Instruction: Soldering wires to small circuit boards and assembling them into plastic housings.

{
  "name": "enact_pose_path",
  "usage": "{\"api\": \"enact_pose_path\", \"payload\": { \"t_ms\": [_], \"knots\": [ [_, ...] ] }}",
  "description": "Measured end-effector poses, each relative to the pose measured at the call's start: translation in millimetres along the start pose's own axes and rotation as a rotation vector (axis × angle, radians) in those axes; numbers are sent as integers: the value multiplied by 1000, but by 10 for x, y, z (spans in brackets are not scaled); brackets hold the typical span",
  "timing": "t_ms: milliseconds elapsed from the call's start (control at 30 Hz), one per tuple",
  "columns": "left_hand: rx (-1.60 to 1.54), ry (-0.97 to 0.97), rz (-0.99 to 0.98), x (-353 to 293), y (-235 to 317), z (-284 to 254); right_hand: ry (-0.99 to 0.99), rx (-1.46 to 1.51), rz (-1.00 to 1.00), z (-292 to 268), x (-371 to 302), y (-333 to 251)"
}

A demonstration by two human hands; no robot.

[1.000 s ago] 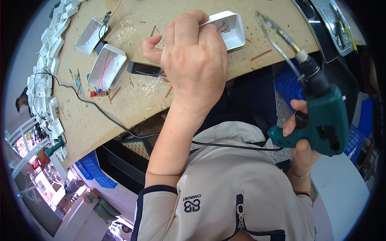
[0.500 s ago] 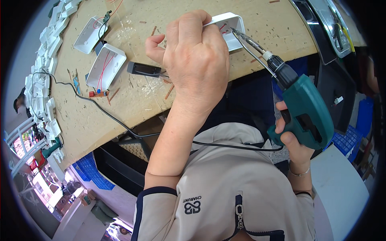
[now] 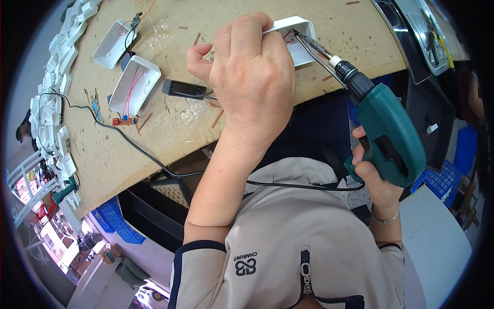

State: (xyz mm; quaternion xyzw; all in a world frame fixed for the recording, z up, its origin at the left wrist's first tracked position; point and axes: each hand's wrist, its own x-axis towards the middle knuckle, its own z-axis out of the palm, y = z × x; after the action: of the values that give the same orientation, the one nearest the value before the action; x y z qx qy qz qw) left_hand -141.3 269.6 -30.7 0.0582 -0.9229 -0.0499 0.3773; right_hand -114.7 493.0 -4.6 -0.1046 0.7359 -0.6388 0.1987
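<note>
The head view has my left hand (image 3: 252,72) at upper centre, back up, fingers curled onto the left edge of a white box (image 3: 303,57) and gripping it; one finger sticks out to the left, and my fingertips are mostly hidden. The box sits at the top of the frame, right of centre, its open side showing, with short red wires (image 3: 286,36) inside. At right, my right hand (image 3: 383,193) is closed around the handle of a green soldering gun (image 3: 393,136), which slants up and left so that its tip reaches into the box, near the wires. I cannot tell whether it touches them.

On the counter (image 3: 355,59), just left of my left hand, lies a black-handled tool (image 3: 185,89). Further left stands another white box (image 3: 135,86) with long red wires (image 3: 133,90) running down to a small circuit board (image 3: 125,121). A third white box (image 3: 114,45) lies in the upper left, a green circuit board (image 3: 136,20) by its top end. White casings (image 3: 49,110) heap along the left edge. A black cord (image 3: 146,154) curves across the lower left of the counter and over my shirt (image 3: 303,221). In the upper right is a shiny tray (image 3: 419,26) holding tools.
</note>
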Motion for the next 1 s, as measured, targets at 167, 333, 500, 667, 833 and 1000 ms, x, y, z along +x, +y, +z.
{"api": "enact_pose_path", "payload": {
  "t_ms": [167, 333, 500, 667, 833, 1000],
  "knots": [
    [-2, 7, 3, -6, -4, 11, -17, -27, -43, 4, 23, -22],
    [-11, 3, -6, -1, -4, 13, -24, -111, -70, -23, 19, -13],
    [-18, 11, -7, -3, -10, 18, -13, -153, -78, -26, -6, -40],
    [-16, 7, -16, -6, 6, 28, -3, -111, -103, 6, -2, -79],
    [-23, 18, -13, -1, 2, 19, 20, -64, -65, -5, -37, -66],
    [-21, 29, -11, -3, -8, 22, 17, -48, -80, 38, -19, -97]
  ]
}}
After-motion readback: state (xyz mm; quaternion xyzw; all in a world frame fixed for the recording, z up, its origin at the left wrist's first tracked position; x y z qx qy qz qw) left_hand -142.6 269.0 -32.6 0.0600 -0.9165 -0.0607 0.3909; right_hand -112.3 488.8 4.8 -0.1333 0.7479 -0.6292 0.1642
